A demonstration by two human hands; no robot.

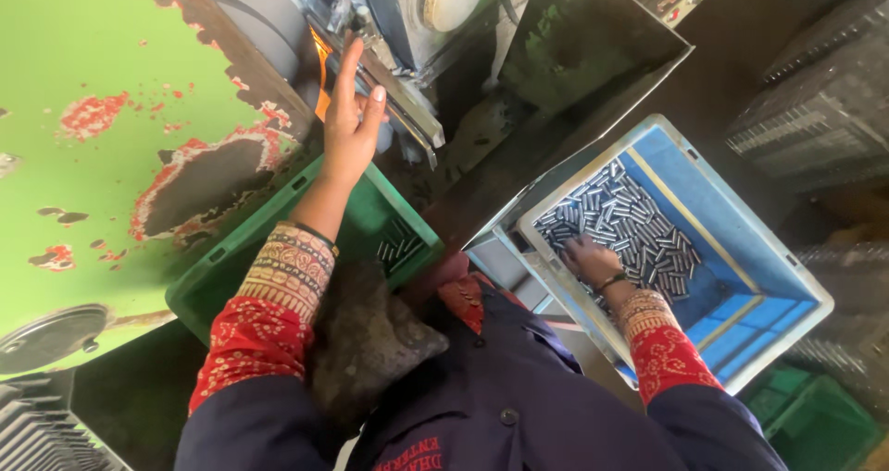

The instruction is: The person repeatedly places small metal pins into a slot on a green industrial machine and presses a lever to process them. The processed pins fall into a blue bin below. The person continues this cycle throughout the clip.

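A green machine housing [102, 82] with flaking paint and rust-red patches fills the left – dark stacked crates [815, 110] stand at the right, over a dim, shadowed floor [713, 73]

My left hand [352, 128] reaches up to the metal feed rail [407, 110] of the green painted steel machine [102, 156], which stands to my left. Below that hand sits a green plastic crate [370, 226]. To my right, a blue plastic crate [741, 249] holds small silver metal cylinders [630, 221]; my right hand [591, 260] rests among them.
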